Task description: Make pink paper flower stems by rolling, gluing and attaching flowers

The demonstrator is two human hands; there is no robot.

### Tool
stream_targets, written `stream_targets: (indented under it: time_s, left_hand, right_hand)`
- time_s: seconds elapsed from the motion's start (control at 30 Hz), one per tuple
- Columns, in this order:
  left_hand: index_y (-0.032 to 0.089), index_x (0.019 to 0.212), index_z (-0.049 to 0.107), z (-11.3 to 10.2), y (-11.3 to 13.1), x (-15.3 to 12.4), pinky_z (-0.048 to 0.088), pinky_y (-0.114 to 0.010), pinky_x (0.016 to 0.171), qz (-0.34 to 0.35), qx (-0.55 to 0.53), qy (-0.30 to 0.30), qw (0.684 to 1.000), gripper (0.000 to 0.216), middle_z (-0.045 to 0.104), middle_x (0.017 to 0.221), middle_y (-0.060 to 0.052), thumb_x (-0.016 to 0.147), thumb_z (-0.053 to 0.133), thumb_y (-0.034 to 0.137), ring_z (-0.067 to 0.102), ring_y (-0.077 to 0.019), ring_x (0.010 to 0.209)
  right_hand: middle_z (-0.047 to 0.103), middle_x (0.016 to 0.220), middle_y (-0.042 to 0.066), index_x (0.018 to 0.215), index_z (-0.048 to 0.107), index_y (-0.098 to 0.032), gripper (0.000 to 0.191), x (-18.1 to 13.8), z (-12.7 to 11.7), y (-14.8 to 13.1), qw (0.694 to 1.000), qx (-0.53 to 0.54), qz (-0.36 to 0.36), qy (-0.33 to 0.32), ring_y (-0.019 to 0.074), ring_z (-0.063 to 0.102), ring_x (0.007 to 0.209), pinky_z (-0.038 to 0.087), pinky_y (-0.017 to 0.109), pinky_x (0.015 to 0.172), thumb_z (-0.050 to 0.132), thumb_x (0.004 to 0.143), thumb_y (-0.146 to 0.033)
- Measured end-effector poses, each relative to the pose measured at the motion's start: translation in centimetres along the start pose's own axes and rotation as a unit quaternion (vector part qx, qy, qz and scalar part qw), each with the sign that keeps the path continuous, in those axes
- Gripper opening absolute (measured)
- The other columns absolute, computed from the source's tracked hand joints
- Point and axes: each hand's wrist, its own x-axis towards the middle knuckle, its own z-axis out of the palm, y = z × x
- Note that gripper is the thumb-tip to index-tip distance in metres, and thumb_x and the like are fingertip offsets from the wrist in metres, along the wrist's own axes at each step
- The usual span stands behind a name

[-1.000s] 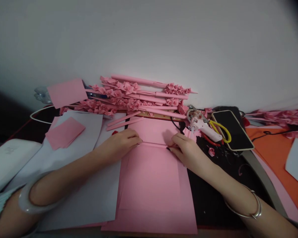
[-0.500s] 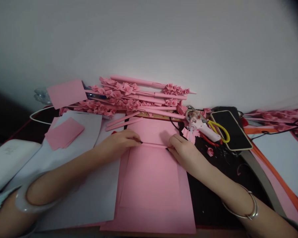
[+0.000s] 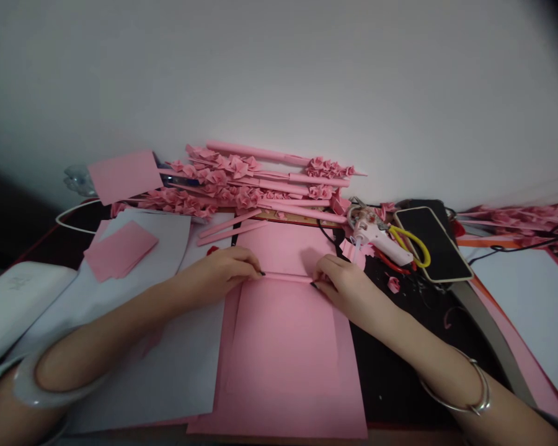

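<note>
A thin roll of pink paper [image 3: 286, 278] runs crosswise between my hands, at the upper edge of a pink sheet [image 3: 283, 337]. My left hand [image 3: 239, 267] pinches the roll's left end, and my right hand [image 3: 332, 275] closes on its right end. More pink paper [image 3: 348, 402] lies underneath, reaching the table's front edge. Just beyond my left hand rest two slim pink paper tubes [image 3: 230, 226]. The undersides of both hands' fingers are partly hidden.
Pink paper flowers on stems [image 3: 232, 179] are heaped along the wall. At right lie a glue gun [image 3: 376, 238], yellow-handled scissors [image 3: 416, 244], a phone [image 3: 432, 241] and a small paper rose [image 3: 393, 284]. White sheets [image 3: 177, 347], pink squares [image 3: 121, 248] and a white box [image 3: 21, 303] lie left.
Both hands have drawn slightly toward me with the roll, which now sits a little lower on the paper. The surrounding items have stayed put.
</note>
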Motion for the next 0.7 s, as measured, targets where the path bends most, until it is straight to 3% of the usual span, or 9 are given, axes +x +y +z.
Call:
stream_targets:
  time_s: [0.3,0.5,0.7]
  left_hand:
    - [0.018,0.095,0.066,-0.1,0.7,0.5,0.048,-0.023,0.074,-0.089,-0.044,0.002,0.995,0.018,0.067,0.091,-0.004,0.087,0.05,0.015,0.063,-0.0139,0.081]
    - [0.016,0.082,0.059,0.0,1.7,0.6,0.047,-0.026,0.072,-0.112,-0.024,-0.01,0.993,0.011,0.063,0.086,-0.004,0.088,0.05,0.017,0.059,-0.0162,0.079]
    - [0.019,0.093,0.059,-0.1,1.9,0.4,0.046,-0.02,0.059,-0.15,-0.048,0.016,0.987,0.011,0.067,0.081,0.002,0.089,0.048,0.019,0.061,-0.0121,0.069]
  right_hand:
    - [0.057,0.091,0.009,0.085,0.055,-0.015,0.014,-0.1,0.0,-0.3,0.999,-0.051,-0.015,-0.003,0.0198,0.057,0.081,0.047,0.031,0.072,0.049,0.084,-0.002]
    - [0.06,0.09,0.008,0.087,0.053,-0.018,0.015,-0.1,0.1,-0.4,0.998,-0.064,-0.015,0.018,0.0203,0.06,0.083,0.047,0.03,0.072,0.048,0.084,-0.004]
    - [0.062,0.083,0.006,0.088,0.054,-0.017,0.012,-0.3,0.1,-0.1,0.999,-0.035,0.026,0.026,0.0187,0.06,0.073,0.045,0.028,0.064,0.051,0.083,-0.007]
